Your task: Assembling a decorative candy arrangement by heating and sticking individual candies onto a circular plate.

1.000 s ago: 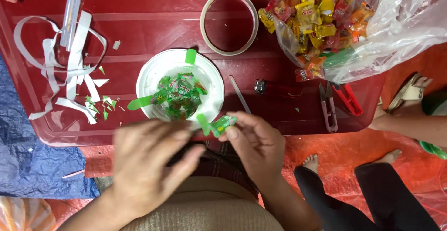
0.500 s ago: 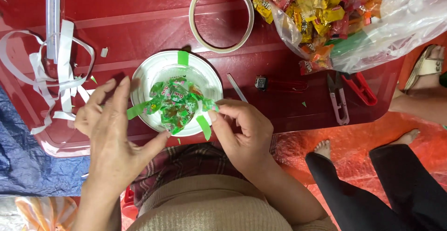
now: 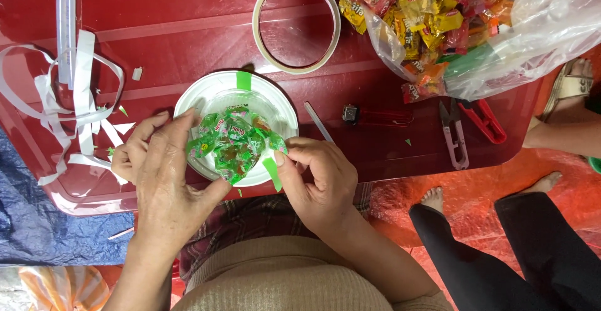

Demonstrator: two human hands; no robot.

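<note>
Both hands have come down onto the white bowl (image 3: pixel 235 129) on the red table (image 3: pixel 388 148). The left hand (image 3: pixel 164 179) now cups its rim, fingers loosely curled; the right hand (image 3: pixel 316 182) pinches a green tape strip (image 3: pixel 273 172) beside the green candies (image 3: pixel 233 143).

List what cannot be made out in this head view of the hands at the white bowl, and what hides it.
- Bowl left rim: behind the left hand.
- Right hand fingertips: curled under, so its grip on the green tape strip is unclear.
- Sweet bag: cut off at the top edge.
- Seated person: only legs show.
</note>
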